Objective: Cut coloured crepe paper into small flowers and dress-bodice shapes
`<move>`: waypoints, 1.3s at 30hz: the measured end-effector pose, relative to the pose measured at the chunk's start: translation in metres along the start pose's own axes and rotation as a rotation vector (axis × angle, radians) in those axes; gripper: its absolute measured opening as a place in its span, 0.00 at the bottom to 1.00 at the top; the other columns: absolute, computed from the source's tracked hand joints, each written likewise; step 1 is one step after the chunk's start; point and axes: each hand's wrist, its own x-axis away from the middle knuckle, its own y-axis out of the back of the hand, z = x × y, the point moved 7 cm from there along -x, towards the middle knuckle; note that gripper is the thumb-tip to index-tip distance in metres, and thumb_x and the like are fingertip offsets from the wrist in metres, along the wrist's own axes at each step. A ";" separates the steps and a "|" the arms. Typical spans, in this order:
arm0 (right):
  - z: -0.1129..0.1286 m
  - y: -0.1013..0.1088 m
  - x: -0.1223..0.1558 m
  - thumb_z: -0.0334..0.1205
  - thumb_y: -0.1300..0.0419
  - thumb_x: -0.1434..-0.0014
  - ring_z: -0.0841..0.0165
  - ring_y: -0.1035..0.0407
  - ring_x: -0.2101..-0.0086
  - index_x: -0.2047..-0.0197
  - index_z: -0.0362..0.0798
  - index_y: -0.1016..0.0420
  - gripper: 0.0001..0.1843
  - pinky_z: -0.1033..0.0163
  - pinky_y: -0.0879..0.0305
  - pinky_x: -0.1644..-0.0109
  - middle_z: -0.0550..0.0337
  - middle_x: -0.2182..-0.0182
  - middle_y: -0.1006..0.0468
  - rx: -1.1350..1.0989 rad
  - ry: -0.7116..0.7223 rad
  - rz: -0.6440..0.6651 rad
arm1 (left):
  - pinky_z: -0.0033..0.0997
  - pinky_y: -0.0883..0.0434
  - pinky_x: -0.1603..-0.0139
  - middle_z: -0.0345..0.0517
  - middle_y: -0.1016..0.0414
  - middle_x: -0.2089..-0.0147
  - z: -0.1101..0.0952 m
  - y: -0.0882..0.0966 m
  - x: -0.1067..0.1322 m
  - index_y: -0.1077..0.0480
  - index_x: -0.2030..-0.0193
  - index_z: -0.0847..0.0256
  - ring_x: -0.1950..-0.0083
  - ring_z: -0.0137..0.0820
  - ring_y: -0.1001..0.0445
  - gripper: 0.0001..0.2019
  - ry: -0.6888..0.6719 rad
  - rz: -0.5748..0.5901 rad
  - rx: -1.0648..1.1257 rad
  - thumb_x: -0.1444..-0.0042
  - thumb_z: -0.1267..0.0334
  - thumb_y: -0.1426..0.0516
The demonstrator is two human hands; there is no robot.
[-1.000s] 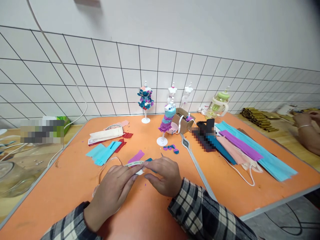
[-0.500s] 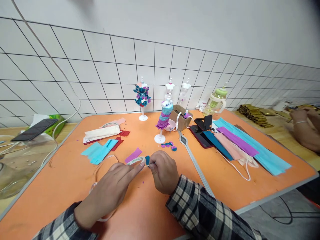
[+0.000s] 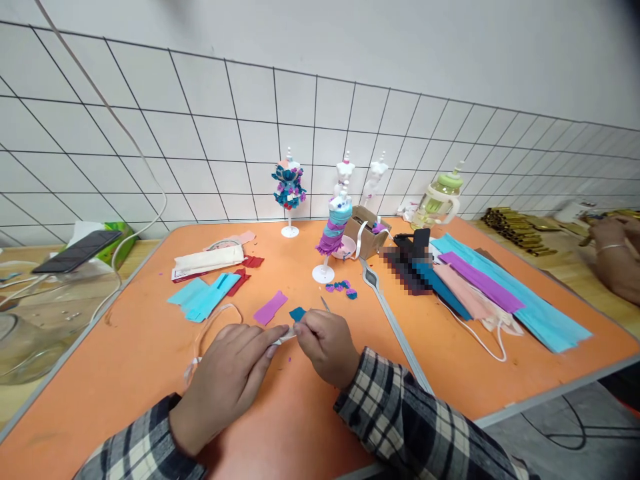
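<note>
My left hand is closed over the table, its thumb and forefinger pinching one end of a narrow white paper-like tape strip. The strip's other end meets the fingertips of my right hand, which is curled in a pinch. A slim metallic tip sticks out above the right hand; the rest of that tool is hidden. Just beyond the fingers lie a dark teal fabric scrap and a purple fabric piece. Behind them stands a small dress form wrapped in ruffled blue and purple fabric.
Light-blue pieces and a cream bundle lie left. Small teal-purple scraps and a grey zipper lie right, near long fabric strips. Behind are another dress form, a cardboard box and a bottle.
The white strip, curved with its printed side showing, is now pulled low between both hands. The teal scrap lies more exposed, and a metallic tip shows above my right hand.
</note>
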 end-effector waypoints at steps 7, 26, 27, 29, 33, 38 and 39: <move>-0.008 0.008 -0.003 0.46 0.50 0.32 0.68 0.30 0.66 0.60 0.45 0.26 0.16 0.63 0.36 0.63 0.56 0.66 0.21 -0.094 -0.027 -0.023 | 0.31 0.31 0.59 0.45 0.20 0.58 0.008 0.001 0.001 0.31 0.47 0.59 0.60 0.33 0.23 0.13 0.091 -0.028 0.091 0.30 0.64 0.53; 0.039 0.005 0.005 0.54 0.45 0.34 0.70 0.33 0.75 0.75 0.50 0.26 0.23 0.61 0.36 0.64 0.62 0.80 0.25 -0.492 0.052 0.003 | 0.37 0.35 0.68 0.43 0.20 0.66 -0.018 0.027 0.021 0.32 0.44 0.55 0.71 0.33 0.30 0.17 -0.360 -0.126 -0.188 0.35 0.73 0.52; 0.038 0.000 0.006 0.58 0.45 0.35 0.70 0.33 0.75 0.76 0.49 0.27 0.25 0.61 0.35 0.65 0.62 0.81 0.26 -0.541 0.015 0.048 | 0.37 0.35 0.68 0.42 0.20 0.67 -0.019 0.028 0.023 0.32 0.44 0.54 0.72 0.33 0.30 0.17 -0.360 -0.133 -0.194 0.35 0.73 0.52; 0.035 -0.007 0.008 0.64 0.45 0.38 0.69 0.34 0.75 0.78 0.49 0.28 0.29 0.61 0.35 0.65 0.61 0.82 0.27 -0.592 -0.030 0.122 | 0.37 0.36 0.69 0.41 0.20 0.69 -0.020 0.030 0.025 0.32 0.45 0.51 0.73 0.32 0.31 0.18 -0.355 -0.143 -0.183 0.35 0.73 0.52; 0.031 -0.011 0.016 0.64 0.42 0.40 0.69 0.33 0.74 0.78 0.49 0.27 0.28 0.62 0.35 0.65 0.61 0.81 0.28 -0.654 -0.105 0.142 | 0.37 0.39 0.72 0.41 0.23 0.72 -0.033 0.031 0.024 0.32 0.48 0.52 0.76 0.34 0.34 0.16 -0.390 -0.150 -0.123 0.37 0.73 0.52; 0.058 -0.005 0.033 0.62 0.40 0.41 0.70 0.32 0.73 0.78 0.49 0.28 0.26 0.65 0.33 0.66 0.61 0.81 0.28 -0.784 -0.113 0.177 | 0.38 0.40 0.73 0.39 0.25 0.77 -0.031 0.037 0.027 0.31 0.48 0.49 0.78 0.35 0.34 0.16 -0.412 -0.135 -0.068 0.36 0.70 0.53; 0.069 -0.004 0.037 0.63 0.42 0.40 0.71 0.31 0.74 0.78 0.50 0.28 0.27 0.66 0.32 0.66 0.61 0.82 0.28 -0.812 -0.058 0.235 | 0.37 0.38 0.72 0.38 0.25 0.76 -0.017 0.045 0.031 0.31 0.47 0.48 0.77 0.35 0.33 0.17 -0.359 -0.150 -0.080 0.36 0.69 0.53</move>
